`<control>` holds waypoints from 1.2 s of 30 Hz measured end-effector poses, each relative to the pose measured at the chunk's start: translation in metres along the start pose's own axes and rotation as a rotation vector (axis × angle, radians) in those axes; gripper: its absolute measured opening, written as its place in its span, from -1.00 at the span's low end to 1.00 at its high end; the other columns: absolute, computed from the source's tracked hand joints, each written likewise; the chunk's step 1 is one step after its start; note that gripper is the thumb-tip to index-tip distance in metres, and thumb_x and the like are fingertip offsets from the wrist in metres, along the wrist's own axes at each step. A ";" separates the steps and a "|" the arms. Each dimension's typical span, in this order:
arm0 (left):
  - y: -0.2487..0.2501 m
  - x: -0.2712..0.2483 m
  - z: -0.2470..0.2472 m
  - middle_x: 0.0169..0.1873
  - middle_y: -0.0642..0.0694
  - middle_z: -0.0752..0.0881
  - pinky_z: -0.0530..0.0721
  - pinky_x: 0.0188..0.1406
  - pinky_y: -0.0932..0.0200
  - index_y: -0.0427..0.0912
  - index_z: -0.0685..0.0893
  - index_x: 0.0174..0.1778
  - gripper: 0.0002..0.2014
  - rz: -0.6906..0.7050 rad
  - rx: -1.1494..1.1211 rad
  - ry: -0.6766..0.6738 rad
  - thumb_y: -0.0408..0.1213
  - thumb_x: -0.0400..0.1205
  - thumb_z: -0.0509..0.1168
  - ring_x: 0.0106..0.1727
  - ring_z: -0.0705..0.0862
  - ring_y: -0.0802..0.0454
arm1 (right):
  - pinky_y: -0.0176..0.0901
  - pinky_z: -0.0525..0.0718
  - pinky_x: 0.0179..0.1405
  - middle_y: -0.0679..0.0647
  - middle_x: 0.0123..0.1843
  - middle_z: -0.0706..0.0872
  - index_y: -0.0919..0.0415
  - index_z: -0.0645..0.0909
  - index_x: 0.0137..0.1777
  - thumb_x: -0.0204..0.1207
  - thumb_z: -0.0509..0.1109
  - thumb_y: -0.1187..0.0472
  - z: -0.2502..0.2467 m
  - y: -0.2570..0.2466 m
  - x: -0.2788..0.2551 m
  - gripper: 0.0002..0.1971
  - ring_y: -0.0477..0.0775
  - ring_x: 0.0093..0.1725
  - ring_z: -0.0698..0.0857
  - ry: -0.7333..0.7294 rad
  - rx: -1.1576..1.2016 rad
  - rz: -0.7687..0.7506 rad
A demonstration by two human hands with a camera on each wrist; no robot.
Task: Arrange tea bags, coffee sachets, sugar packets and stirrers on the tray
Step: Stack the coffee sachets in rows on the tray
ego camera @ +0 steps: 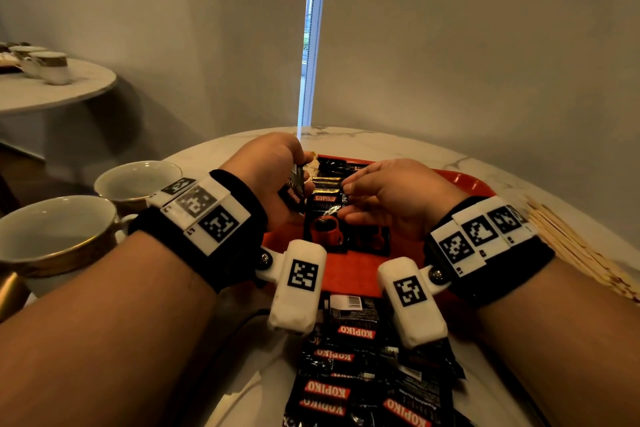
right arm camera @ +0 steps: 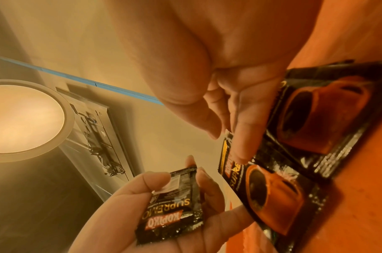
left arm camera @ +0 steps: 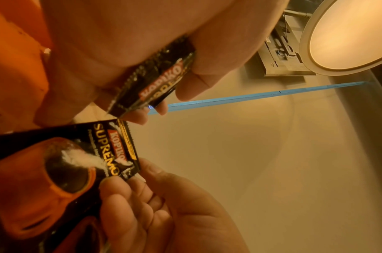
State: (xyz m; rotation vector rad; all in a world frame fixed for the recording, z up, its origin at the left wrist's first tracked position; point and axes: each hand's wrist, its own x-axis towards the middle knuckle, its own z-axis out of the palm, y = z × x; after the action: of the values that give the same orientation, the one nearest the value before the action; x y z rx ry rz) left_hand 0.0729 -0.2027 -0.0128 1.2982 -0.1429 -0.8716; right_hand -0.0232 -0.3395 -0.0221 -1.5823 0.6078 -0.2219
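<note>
Progress, judged: partly done. Coffee sachets only were on the tray; most stock remained off it.

Two cups (ego camera: 62, 236) stood at the table's left edge, off the tray.

Left hand (ego camera: 273, 173): over the tray's far-left corner, fingers and thumb curled round a small stack of coffee sachets (left arm camera: 157, 82), held on edge, not yet laid down.

Red tray (ego camera: 464, 180): at the middle of the marble table (ego camera: 398, 142). A row of dark sachets lay along its far edge; a printed-face sachet (ego camera: 325, 218) lay at its centre, another beside it under the right hand.

Right hand (ego camera: 391, 194): over the tray's right half, fingers loosely extended, holding nothing; a fingertip (right arm camera: 244, 150) rested on the top edge of the centre sachet, apparently squaring it up.

Loose pile of sachets (ego camera: 363, 374): on the table at its near edge, still to be placed.

Wooden stirrers (ego camera: 571, 246): on the table right of the tray, still to be placed.

Tea bags, sugar packets: none identifiable; a pale item at the tray's far-left corner was too obscured to name.
</note>
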 end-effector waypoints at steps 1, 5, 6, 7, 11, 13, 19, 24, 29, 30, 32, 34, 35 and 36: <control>0.000 0.000 0.000 -0.06 -0.17 0.45 0.62 -0.18 -0.03 -0.16 0.62 0.00 -0.81 -0.003 -0.002 0.004 -0.34 0.62 0.10 -0.10 0.50 -0.07 | -0.16 0.81 -0.41 0.39 -0.05 0.70 0.46 0.60 0.20 0.61 0.35 0.50 0.000 0.000 0.000 -0.81 0.18 -0.31 0.83 0.002 -0.004 0.000; 0.000 0.000 0.001 -0.06 -0.16 0.45 0.62 -0.18 -0.02 -0.16 0.63 -0.01 -0.80 -0.012 -0.015 0.008 -0.33 0.62 0.09 -0.11 0.50 -0.06 | -0.14 0.82 -0.40 0.38 -0.06 0.70 0.41 0.62 0.12 0.61 0.35 0.49 0.000 0.001 0.000 -0.87 0.21 -0.27 0.83 0.001 -0.020 0.003; 0.000 0.000 0.001 -0.07 -0.16 0.44 0.61 -0.16 -0.01 -0.16 0.62 -0.02 -0.80 -0.015 -0.019 0.006 -0.33 0.63 0.09 -0.13 0.50 -0.06 | -0.14 0.82 -0.40 0.38 -0.07 0.69 0.41 0.62 0.12 0.61 0.35 0.48 0.000 0.000 -0.001 -0.87 0.22 -0.26 0.82 0.000 -0.022 0.005; 0.000 0.000 0.001 -0.07 -0.15 0.44 0.61 -0.14 0.00 -0.16 0.62 -0.02 -0.80 -0.016 -0.023 0.006 -0.34 0.63 0.08 -0.13 0.49 -0.06 | -0.14 0.82 -0.39 0.37 -0.08 0.69 0.40 0.61 0.12 0.61 0.36 0.48 0.000 0.000 -0.001 -0.88 0.22 -0.26 0.81 -0.002 -0.024 0.008; 0.000 -0.001 0.000 -0.10 -0.15 0.44 0.59 -0.07 -0.04 -0.17 0.63 -0.02 -0.79 -0.012 -0.021 0.014 -0.35 0.64 0.08 -0.10 0.49 -0.06 | -0.13 0.82 -0.35 0.36 -0.08 0.69 0.44 0.59 0.21 0.60 0.38 0.45 -0.001 0.000 -0.001 -0.79 0.21 -0.25 0.81 -0.001 -0.034 0.021; -0.001 -0.001 0.001 -0.11 -0.15 0.44 0.59 -0.06 -0.04 -0.17 0.62 -0.01 -0.80 -0.013 -0.025 0.009 -0.35 0.64 0.08 -0.09 0.48 -0.05 | -0.12 0.83 -0.34 0.36 -0.07 0.69 0.45 0.58 0.23 0.60 0.39 0.45 -0.001 0.000 -0.001 -0.77 0.21 -0.25 0.81 -0.001 -0.040 0.025; 0.001 -0.003 0.000 -0.21 -0.13 0.45 0.58 -0.12 0.02 -0.16 0.60 -0.02 -0.81 -0.022 -0.048 0.010 -0.34 0.64 0.08 -0.21 0.49 -0.01 | -0.13 0.83 -0.34 0.34 -0.08 0.65 0.44 0.60 0.17 0.61 0.38 0.43 -0.002 -0.001 -0.004 -0.83 0.21 -0.25 0.80 0.005 -0.054 0.024; 0.001 -0.004 0.000 -0.22 -0.13 0.46 0.57 -0.07 0.01 -0.17 0.61 0.00 -0.81 -0.018 -0.036 0.009 -0.35 0.64 0.08 -0.22 0.50 -0.02 | -0.14 0.83 -0.35 0.35 -0.01 0.64 0.45 0.57 0.25 0.63 0.39 0.39 -0.002 -0.002 -0.004 -0.76 0.23 -0.20 0.81 0.012 -0.041 0.039; 0.000 -0.004 -0.001 -0.17 -0.14 0.46 0.58 -0.07 0.00 -0.18 0.62 0.06 -0.79 -0.016 -0.026 0.010 -0.34 0.62 0.10 -0.18 0.52 -0.03 | -0.13 0.83 -0.33 0.35 -0.03 0.65 0.45 0.57 0.22 0.63 0.38 0.37 -0.003 -0.003 -0.004 -0.78 0.25 -0.18 0.80 0.017 -0.033 0.031; 0.001 -0.003 -0.001 -0.15 -0.14 0.46 0.59 -0.07 -0.01 -0.18 0.62 0.07 -0.78 -0.016 -0.020 0.015 -0.34 0.62 0.10 -0.17 0.52 -0.03 | -0.13 0.83 -0.34 0.34 -0.04 0.64 0.44 0.57 0.20 0.64 0.38 0.36 -0.004 -0.003 -0.004 -0.80 0.24 -0.19 0.80 0.020 -0.031 0.028; 0.001 -0.003 -0.002 -0.13 -0.14 0.46 0.59 -0.12 -0.01 -0.17 0.61 0.09 -0.76 -0.016 -0.006 0.011 -0.34 0.60 0.10 -0.18 0.52 -0.03 | -0.12 0.81 -0.38 0.30 -0.10 0.65 0.40 0.59 0.08 0.64 0.38 0.34 -0.006 -0.004 -0.005 -0.88 0.23 -0.24 0.80 0.009 -0.045 0.026; 0.002 -0.002 -0.003 -0.13 -0.15 0.46 0.61 -0.14 -0.03 -0.17 0.61 0.11 -0.75 -0.019 0.001 0.006 -0.34 0.59 0.10 -0.18 0.52 -0.05 | -0.11 0.80 -0.39 0.27 -0.20 0.67 0.37 0.60 -0.01 0.65 0.37 0.28 -0.007 -0.004 -0.007 -0.88 0.22 -0.27 0.80 -0.070 -0.072 0.053; 0.002 -0.002 -0.003 -0.13 -0.15 0.46 0.63 -0.15 -0.04 -0.17 0.61 0.11 -0.75 -0.021 0.002 0.006 -0.34 0.59 0.09 -0.17 0.52 -0.05 | -0.10 0.80 -0.36 0.26 -0.21 0.68 0.37 0.61 -0.01 0.66 0.37 0.23 -0.007 -0.005 -0.009 -0.84 0.22 -0.26 0.81 -0.138 -0.084 0.087; 0.002 -0.002 -0.003 -0.13 -0.15 0.46 0.63 -0.15 -0.05 -0.17 0.61 0.10 -0.75 -0.021 0.004 0.009 -0.34 0.58 0.10 -0.16 0.52 -0.06 | -0.10 0.81 -0.31 0.26 -0.19 0.70 0.37 0.62 0.01 0.67 0.35 0.18 -0.005 -0.005 -0.010 -0.80 0.24 -0.22 0.81 -0.212 -0.095 0.127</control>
State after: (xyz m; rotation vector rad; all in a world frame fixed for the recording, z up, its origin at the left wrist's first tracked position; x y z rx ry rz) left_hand 0.0739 -0.1995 -0.0116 1.3095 -0.1250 -0.8834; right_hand -0.0333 -0.3389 -0.0145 -1.6264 0.5567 0.0702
